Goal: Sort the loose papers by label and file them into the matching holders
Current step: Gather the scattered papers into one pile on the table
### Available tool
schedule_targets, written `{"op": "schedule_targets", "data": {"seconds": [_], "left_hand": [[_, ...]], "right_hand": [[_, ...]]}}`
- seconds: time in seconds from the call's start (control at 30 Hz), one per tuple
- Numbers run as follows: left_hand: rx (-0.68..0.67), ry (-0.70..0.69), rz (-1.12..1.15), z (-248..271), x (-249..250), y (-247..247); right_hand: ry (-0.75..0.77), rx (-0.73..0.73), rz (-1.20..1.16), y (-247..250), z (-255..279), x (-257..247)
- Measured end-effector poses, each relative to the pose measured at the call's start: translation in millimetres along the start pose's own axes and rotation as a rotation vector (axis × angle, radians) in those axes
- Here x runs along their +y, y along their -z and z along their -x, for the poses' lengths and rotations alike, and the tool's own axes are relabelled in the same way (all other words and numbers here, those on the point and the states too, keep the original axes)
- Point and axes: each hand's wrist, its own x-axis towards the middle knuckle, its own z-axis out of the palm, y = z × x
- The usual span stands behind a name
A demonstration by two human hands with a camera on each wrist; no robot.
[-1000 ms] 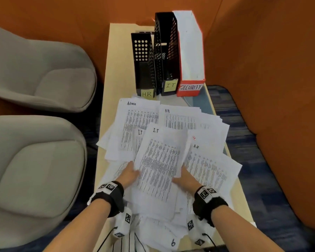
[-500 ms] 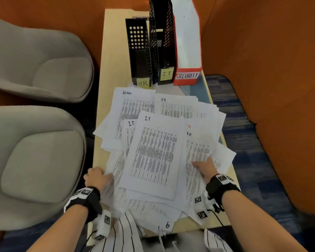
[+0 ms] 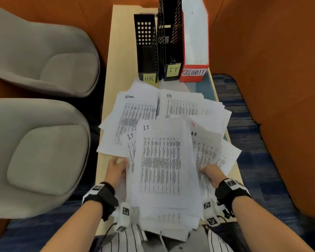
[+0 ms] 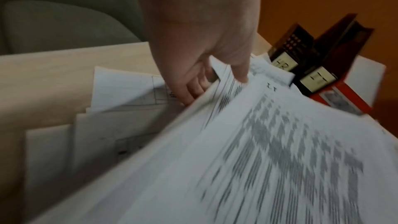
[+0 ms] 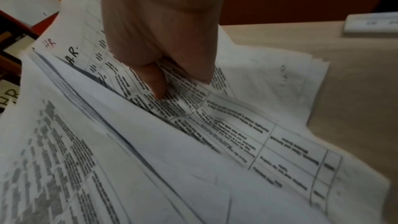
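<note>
A thick stack of printed papers (image 3: 162, 166), topped by a sheet marked I.T, is tilted up off the table between both hands. My left hand (image 3: 116, 170) grips its left edge, thumb on top and fingers underneath (image 4: 189, 91). At the right edge my right hand (image 3: 210, 172) pinches sheets marked A.R and HR (image 5: 176, 81). More loose papers marked Admin (image 3: 135, 115) and H.R (image 3: 182, 106) lie spread beyond. Three holders stand at the far end: black HR (image 3: 146, 50), black IT (image 3: 171, 42), red and white SECURITY (image 3: 195, 40).
The narrow wooden table (image 3: 120, 51) has bare wood left of the holders. Two grey armchairs (image 3: 40, 153) stand along its left side. An orange wall (image 3: 271, 70) curves round the back and right. A white flat object (image 5: 372, 23) lies on the table in the right wrist view.
Both hands have moved in from the pile's outer edges, taken hold of the I.T-topped stack at its sides, and lifted it towards me.
</note>
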Motion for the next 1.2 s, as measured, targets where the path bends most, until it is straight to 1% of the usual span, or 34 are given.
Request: {"op": "schedule_targets", "data": {"seconds": [0.07, 0.1, 0.13, 0.17, 0.2, 0.27, 0.33, 0.4, 0.43, 0.47, 0.5, 0.53, 0.57, 0.6, 0.7, 0.77, 0.8, 0.87, 0.9, 0.97, 1.03, 1.1, 1.13, 1.17, 1.2], "left_hand": [[-0.038, 0.057, 0.117, -11.7, 11.7, 6.0], [-0.031, 0.066, 0.091, -21.8, 17.3, 9.0], [0.012, 0.068, 0.110, -30.5, 24.7, 10.0], [0.066, 0.075, 0.181, -32.6, 32.5, 6.8], [0.103, 0.098, 0.189, -43.6, 33.5, 7.3], [0.142, 0.117, 0.119, -71.8, 25.9, 7.7], [0.200, 0.098, 0.060, -71.3, 31.0, -2.2], [0.336, -0.075, -0.042, -42.0, 55.9, -20.4], [0.372, -0.185, -0.116, -30.2, 65.9, -25.7], [0.390, -0.274, -0.198, -21.1, 73.8, -28.3], [0.381, -0.349, -0.245, -10.1, 82.0, -30.2], [0.406, -0.410, -0.261, -1.1, 89.8, -30.7], [0.431, -0.464, -0.228, 5.7, 97.9, -29.6], [0.462, -0.483, -0.179, 11.8, 106.2, -27.2], [0.445, -0.508, 0.079, 24.8, 129.1, -21.6], [0.394, -0.441, 0.220, 25.1, 134.8, -21.0], [0.364, -0.390, 0.228, 17.6, 131.3, -20.6], [0.343, -0.261, 0.068, 2.1, 117.9, -23.5], [0.362, -0.212, -0.027, -7.2, 108.7, -22.8], [0.417, -0.160, -0.122, -17.4, 97.1, -21.6], [0.429, -0.119, -0.160, -28.9, 93.0, -13.1], [0.401, -0.055, -0.112, -41.7, 92.8, -1.3], [0.357, -0.017, -0.049, -43.5, 95.1, 1.7], [0.315, 0.011, -0.037, -45.8, 95.3, 3.7], [0.271, 0.034, -0.087, -46.3, 93.9, 3.0]], "right_hand": [[-0.003, 0.070, -0.029, 4.9, -0.3, -0.6], [-0.003, 0.108, -0.084, 5.4, -0.7, -0.9], [0.015, 0.114, -0.147, 5.7, 1.9, -2.1], [0.050, 0.114, -0.213, 5.4, -1.0, -1.1], [0.101, 0.100, -0.225, 3.8, 2.3, -2.0], [0.142, 0.054, -0.128, 1.7, 11.6, -6.1], [0.147, 0.090, 0.002, 1.6, 14.6, -13.5], [0.220, 0.161, 0.040, 5.6, 21.0, -24.9], [0.272, 0.202, 0.059, 9.1, 25.9, -30.1], [0.312, 0.238, 0.083, 14.1, 30.3, -33.6], [0.361, 0.292, 0.093, 18.6, 35.1, -37.1], [0.400, 0.351, 0.092, 24.8, 36.2, -38.7], [0.436, 0.415, 0.083, 30.7, 38.3, -40.8], [0.451, 0.466, 0.061, 37.2, 36.1, -41.7], [0.439, 0.586, -0.074, 57.2, 36.3, -55.9], [0.434, 0.624, -0.184, 68.6, 32.9, -66.9], [0.438, 0.636, -0.220, 73.8, 30.1, -72.1], [0.462, 0.638, -0.260, 80.8, 28.6, -82.5], [0.473, 0.624, -0.266, 83.5, 29.2, -88.2], [0.467, 0.537, -0.296, 88.9, 28.5, -95.2], [0.436, 0.443, -0.307, 94.2, 25.8, -94.6], [0.401, 0.411, -0.304, 100.4, 20.6, -87.9], [0.387, 0.418, -0.300, 102.7, 17.0, -84.7], [0.379, 0.424, -0.282, 104.1, 17.0, -82.5], [0.373, 0.422, -0.259, 104.2, 18.3, -81.0]]}}
